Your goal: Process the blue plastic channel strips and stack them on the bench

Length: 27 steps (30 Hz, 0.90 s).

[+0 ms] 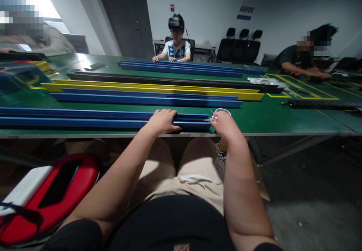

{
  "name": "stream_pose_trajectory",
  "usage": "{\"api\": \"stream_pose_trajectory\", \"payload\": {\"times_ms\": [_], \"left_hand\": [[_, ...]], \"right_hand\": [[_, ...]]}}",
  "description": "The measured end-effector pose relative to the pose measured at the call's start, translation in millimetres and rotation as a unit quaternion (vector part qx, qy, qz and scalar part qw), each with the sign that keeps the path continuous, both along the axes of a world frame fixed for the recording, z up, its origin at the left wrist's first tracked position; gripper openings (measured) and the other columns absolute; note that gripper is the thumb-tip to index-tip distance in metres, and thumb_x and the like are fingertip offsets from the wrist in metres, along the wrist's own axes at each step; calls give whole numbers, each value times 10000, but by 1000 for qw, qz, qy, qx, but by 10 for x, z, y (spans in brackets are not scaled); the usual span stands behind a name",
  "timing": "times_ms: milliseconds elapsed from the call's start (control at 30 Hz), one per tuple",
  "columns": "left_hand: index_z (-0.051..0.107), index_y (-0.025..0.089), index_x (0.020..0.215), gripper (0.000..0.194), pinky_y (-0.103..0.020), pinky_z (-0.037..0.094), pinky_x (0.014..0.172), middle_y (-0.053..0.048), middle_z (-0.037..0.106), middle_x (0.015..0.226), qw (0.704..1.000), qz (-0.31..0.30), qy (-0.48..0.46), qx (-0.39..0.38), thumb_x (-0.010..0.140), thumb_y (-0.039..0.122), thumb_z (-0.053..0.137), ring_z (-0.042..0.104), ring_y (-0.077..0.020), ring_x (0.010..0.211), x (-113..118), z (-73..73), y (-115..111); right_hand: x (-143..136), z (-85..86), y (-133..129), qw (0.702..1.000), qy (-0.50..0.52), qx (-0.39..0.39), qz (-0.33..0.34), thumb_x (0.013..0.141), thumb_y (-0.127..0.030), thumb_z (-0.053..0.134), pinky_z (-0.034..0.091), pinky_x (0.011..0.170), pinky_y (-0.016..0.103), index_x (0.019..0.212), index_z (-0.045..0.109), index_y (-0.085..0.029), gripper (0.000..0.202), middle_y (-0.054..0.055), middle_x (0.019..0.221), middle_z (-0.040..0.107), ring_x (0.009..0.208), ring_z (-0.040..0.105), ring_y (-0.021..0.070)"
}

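Note:
A long blue channel rail (85, 122) lies along the near edge of the green table, its right end in front of me. My left hand (164, 122) grips this rail near that end, fingers over the top and thumb at the front side. At the rail's right end, my right hand (226, 124) is closed in a pinch on a small whitish piece (214, 118), whose thin tip points at the channel. Just behind that hand shows the rim of a round white thing (224, 110), mostly hidden.
Beyond lie another blue rail (147, 98), a yellow rail (158, 87), a black rail (175, 79) and further blue rails (181, 68). Clear plastic bags (267, 82) rest at the right. Three people sit around the table (283, 122). A red stool (76, 175) stands at lower left.

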<state>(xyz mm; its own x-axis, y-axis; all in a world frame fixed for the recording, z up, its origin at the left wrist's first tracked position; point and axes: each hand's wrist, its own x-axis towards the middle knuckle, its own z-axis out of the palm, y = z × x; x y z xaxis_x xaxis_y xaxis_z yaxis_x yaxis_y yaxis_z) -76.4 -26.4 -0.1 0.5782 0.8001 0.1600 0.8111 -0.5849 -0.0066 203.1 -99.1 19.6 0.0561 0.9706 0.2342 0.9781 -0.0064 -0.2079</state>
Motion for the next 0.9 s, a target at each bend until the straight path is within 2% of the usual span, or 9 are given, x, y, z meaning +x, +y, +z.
{"api": "stream_pose_trajectory", "payload": {"times_ms": [167, 333, 433, 600, 900], "left_hand": [[567, 210, 1276, 706, -451, 385, 999, -163, 654, 1258, 1000, -4, -6, 11, 807, 736, 601, 585, -355, 1188, 468, -13, -157], [596, 187, 1207, 708, -436, 431, 925, -169, 676, 1188, 999, -33, -14, 19, 810, 773, 564, 622, -354, 1115, 798, 10, -181], [613, 202, 1190, 722, -416, 451, 883, -143, 697, 1146, 999, -35, -22, 14, 803, 806, 537, 648, -339, 1071, 830, 14, -153], [633, 207, 1196, 740, -388, 459, 857, -129, 716, 1094, 998, -23, -40, 38, 796, 822, 530, 666, -320, 1045, 789, -19, -152], [652, 224, 1206, 754, -371, 477, 840, -110, 735, 1109, 997, -22, -60, 30, 763, 828, 574, 682, -308, 1037, 762, -24, -106]], "right_hand": [[-83, 25, -19, 991, 89, 83, 62, 833, -167, 539, 410, 774, 257, 871, 704, -174, 170, 81, 969, 709, 897, 614, 173], [-120, 53, -73, 979, 182, 80, 41, 860, -263, 545, 370, 611, 253, 768, 652, -198, 156, 19, 725, 673, 666, 572, 147], [-113, 37, -69, 964, 252, 74, 47, 863, -341, 581, 380, 578, 245, 747, 574, -213, 172, 4, 682, 655, 622, 575, 145], [-120, 33, -83, 925, 368, 35, 92, 829, -480, 656, 420, 516, 244, 743, 476, -239, 313, -23, 606, 612, 549, 594, 157], [-62, 54, -134, 915, 388, 37, 106, 826, -498, 679, 449, 494, 258, 823, 478, -254, 315, -38, 611, 603, 540, 615, 168]]}}
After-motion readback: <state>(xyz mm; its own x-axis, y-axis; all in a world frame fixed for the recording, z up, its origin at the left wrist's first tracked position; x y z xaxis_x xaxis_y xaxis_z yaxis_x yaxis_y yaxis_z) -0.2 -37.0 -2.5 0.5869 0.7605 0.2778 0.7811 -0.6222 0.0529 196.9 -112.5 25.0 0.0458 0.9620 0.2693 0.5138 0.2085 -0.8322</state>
